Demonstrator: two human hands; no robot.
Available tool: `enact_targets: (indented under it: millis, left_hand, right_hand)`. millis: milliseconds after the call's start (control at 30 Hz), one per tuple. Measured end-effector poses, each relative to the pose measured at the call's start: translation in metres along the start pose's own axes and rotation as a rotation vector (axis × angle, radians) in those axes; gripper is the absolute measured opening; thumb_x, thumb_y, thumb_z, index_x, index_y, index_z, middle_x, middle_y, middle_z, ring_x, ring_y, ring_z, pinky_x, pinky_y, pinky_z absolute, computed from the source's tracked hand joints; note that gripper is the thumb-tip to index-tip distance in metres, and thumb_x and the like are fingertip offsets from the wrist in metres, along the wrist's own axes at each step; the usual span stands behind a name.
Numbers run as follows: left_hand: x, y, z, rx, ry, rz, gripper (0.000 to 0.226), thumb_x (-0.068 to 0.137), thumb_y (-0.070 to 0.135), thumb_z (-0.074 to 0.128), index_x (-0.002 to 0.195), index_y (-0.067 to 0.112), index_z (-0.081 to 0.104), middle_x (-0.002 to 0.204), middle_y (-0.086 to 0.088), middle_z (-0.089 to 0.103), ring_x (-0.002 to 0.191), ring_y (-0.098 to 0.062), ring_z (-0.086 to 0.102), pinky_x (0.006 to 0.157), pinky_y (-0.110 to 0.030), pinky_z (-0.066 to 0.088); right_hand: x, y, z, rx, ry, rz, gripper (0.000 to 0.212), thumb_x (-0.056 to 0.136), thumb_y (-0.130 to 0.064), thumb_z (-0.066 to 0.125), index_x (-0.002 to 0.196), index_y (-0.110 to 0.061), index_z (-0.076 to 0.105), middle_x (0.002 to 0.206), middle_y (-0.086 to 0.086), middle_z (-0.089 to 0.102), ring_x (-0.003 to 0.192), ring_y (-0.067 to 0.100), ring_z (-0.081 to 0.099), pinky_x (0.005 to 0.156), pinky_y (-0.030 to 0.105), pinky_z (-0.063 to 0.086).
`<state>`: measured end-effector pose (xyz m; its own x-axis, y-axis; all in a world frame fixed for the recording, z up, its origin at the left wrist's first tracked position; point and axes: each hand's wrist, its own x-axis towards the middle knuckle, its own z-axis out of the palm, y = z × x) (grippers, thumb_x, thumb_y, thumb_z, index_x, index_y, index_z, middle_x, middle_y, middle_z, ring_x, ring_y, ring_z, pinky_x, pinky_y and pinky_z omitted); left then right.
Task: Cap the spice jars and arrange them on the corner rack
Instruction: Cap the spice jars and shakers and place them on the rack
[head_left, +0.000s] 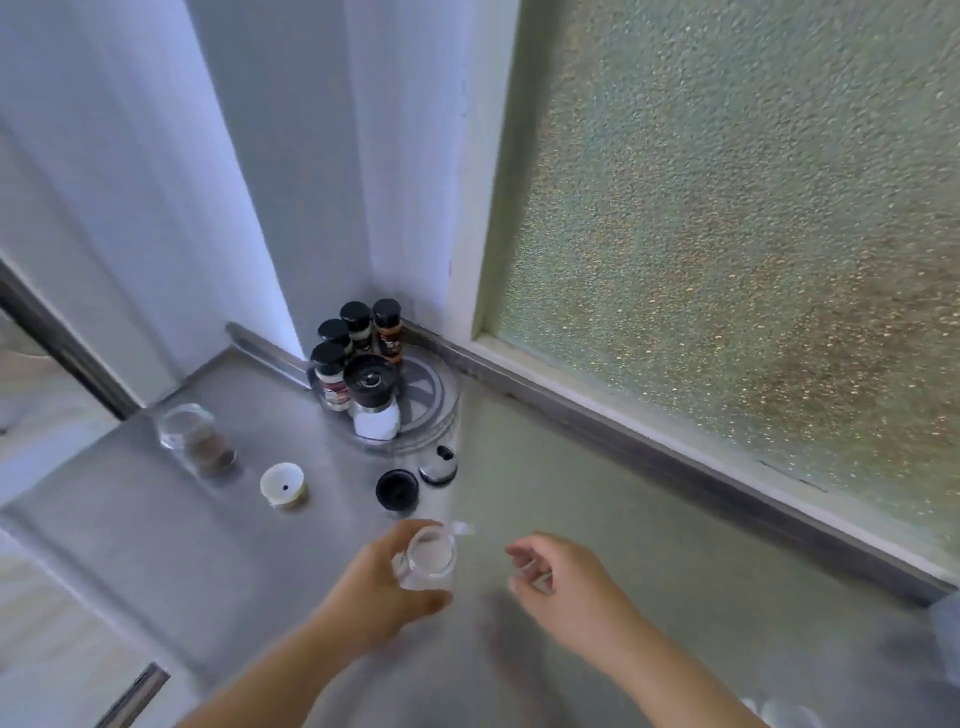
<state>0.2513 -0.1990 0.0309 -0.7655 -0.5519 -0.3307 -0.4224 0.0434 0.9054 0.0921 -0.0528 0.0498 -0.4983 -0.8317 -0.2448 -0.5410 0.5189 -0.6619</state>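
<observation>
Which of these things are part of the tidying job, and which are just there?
Part of the job:
clear jar in the left hand
right hand
black cap
silver cap
brown jar
cream-lidded jar
rack
grinder

Just there:
window
counter
</observation>
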Motion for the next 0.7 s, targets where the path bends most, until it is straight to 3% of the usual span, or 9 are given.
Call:
enact_targets:
  millis: [167, 267, 333, 433, 533, 633, 700]
  left_hand:
    - [-0.032, -0.027, -0.07, -0.105, 0.322, -0.087, 0.055, 0.04, 0.044, 0.074, 0.093, 0.048, 0.058, 0.093, 0.011, 0.068, 0.086, -0.006, 0.063, 0.077, -0.024, 0.051]
    - [-0.049, -0.041, -0.107, -0.153, 0.449, -0.099, 0.053, 0.038, 0.044, 0.074, 0.089, 0.05, 0.06, 0.093, 0.02, 0.068, 0.089, -0.01, 0.064, 0.084, -0.034, 0.053]
    - [-0.056, -0.048, -0.128, -0.16, 0.492, -0.103, 0.055, 0.039, 0.042, 0.075, 0.091, 0.048, 0.061, 0.094, 0.025, 0.067, 0.094, -0.011, 0.064, 0.089, -0.042, 0.051]
    - [-0.058, -0.057, -0.152, -0.179, 0.529, -0.109, 0.054, 0.04, 0.037, 0.076, 0.093, 0.044, 0.063, 0.092, 0.024, 0.068, 0.087, -0.009, 0.065, 0.089, -0.044, 0.052]
    - [-0.056, -0.062, -0.167, -0.164, 0.525, -0.111, 0.057, 0.041, 0.039, 0.078, 0.094, 0.047, 0.062, 0.094, 0.018, 0.069, 0.083, -0.008, 0.063, 0.087, -0.043, 0.053]
    - [-0.053, -0.068, -0.174, -0.125, 0.517, -0.125, 0.061, 0.041, 0.043, 0.079, 0.098, 0.049, 0.059, 0.103, 0.009, 0.065, 0.095, -0.016, 0.061, 0.087, -0.046, 0.052]
    - [-0.049, -0.068, -0.175, -0.09, 0.513, -0.12, 0.06, 0.041, 0.044, 0.077, 0.097, 0.052, 0.057, 0.105, 0.008, 0.064, 0.099, -0.011, 0.059, 0.089, -0.042, 0.051]
  right_hand:
    - [0.061, -0.06, 0.059, -0.046, -0.146, -0.153, 0.038, 0.083, -0.018, 0.058, 0.121, -0.02, 0.054, 0.099, -0.008, 0.054, 0.077, 0.003, 0.051, 0.077, 0.012, 0.04]
    - [0.098, -0.108, 0.095, -0.13, -0.229, -0.281, 0.053, 0.086, -0.021, 0.056, 0.136, -0.023, 0.039, 0.127, -0.002, 0.047, 0.111, 0.014, 0.05, 0.098, 0.022, 0.037]
    - [0.123, -0.137, 0.118, -0.199, -0.275, -0.332, 0.063, 0.087, -0.02, 0.056, 0.143, -0.021, 0.026, 0.146, 0.001, 0.032, 0.131, 0.02, 0.037, 0.108, 0.029, 0.03]
    - [0.156, -0.164, 0.146, -0.355, -0.277, -0.347, 0.068, 0.087, -0.019, 0.055, 0.144, -0.022, 0.018, 0.154, 0.003, 0.016, 0.137, 0.028, 0.025, 0.112, 0.036, 0.027]
    - [0.173, -0.167, 0.164, -0.437, -0.298, -0.301, 0.064, 0.087, -0.018, 0.054, 0.143, -0.018, 0.022, 0.148, 0.006, 0.024, 0.131, 0.029, 0.031, 0.108, 0.035, 0.031]
    - [0.176, -0.163, 0.17, -0.425, -0.301, -0.276, 0.053, 0.089, -0.02, 0.053, 0.137, -0.014, 0.031, 0.139, 0.008, 0.036, 0.126, 0.027, 0.035, 0.103, 0.033, 0.034]
    - [0.175, -0.164, 0.168, -0.373, -0.264, -0.268, 0.047, 0.087, -0.021, 0.054, 0.131, -0.015, 0.038, 0.132, 0.007, 0.041, 0.122, 0.025, 0.039, 0.1, 0.03, 0.034]
